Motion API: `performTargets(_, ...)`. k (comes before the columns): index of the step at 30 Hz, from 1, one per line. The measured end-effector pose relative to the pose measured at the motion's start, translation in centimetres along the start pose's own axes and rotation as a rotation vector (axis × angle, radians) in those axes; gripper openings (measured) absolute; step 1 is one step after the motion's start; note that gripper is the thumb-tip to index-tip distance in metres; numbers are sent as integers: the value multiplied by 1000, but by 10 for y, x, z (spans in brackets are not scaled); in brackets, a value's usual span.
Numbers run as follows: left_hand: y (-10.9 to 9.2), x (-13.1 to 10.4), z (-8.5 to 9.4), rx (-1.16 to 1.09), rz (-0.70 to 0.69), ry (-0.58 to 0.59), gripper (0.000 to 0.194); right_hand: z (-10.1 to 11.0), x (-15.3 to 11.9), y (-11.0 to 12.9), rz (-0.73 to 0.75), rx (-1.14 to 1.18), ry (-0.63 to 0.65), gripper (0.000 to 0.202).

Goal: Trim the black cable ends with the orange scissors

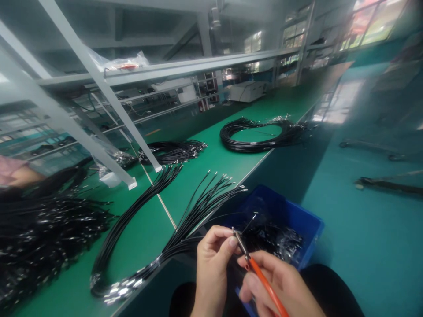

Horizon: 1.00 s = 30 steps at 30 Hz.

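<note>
My left hand (213,266) is closed in a pinch at the end of a black cable (188,244), which runs from the bundle on the bench edge; the tip is small and partly hidden by my thumb. My right hand (277,281) grips orange-handled pliers (264,279) with slender metal jaws. Their tips touch or nearly touch the cable end at my left fingertips; I cannot tell if the jaws are closed on it. To the left, a looped bundle of black cables (115,237) with silvery ends lies on the green bench (148,242).
A blue bin (307,233) with black pieces and clear plastic stands below my hands. A coiled cable bundle (251,145) lies farther along the bench, and a large black cable pile (49,237) at left. Shelf posts (115,110) rise from the bench. Another person's arm (24,174) shows at far left.
</note>
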State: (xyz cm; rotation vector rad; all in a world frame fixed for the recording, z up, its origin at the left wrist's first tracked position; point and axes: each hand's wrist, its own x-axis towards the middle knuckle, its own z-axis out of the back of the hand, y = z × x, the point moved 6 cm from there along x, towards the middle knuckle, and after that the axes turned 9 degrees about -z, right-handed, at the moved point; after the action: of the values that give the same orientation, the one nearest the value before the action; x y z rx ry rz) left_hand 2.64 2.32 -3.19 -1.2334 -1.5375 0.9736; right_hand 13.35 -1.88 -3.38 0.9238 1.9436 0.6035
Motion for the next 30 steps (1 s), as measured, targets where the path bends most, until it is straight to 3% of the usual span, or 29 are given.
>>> performTargets(14,-8,3,-3,294,-133,49,3,9,8,-2,-1,-158,-102,30)
performTargets(24,-10,4,-2,325,-130,60,4,10,9,-3,-17,-185,-61,26)
performTargets(30,-8,3,1,314,-93,-19,7,16,0,1,25,-108,19,41)
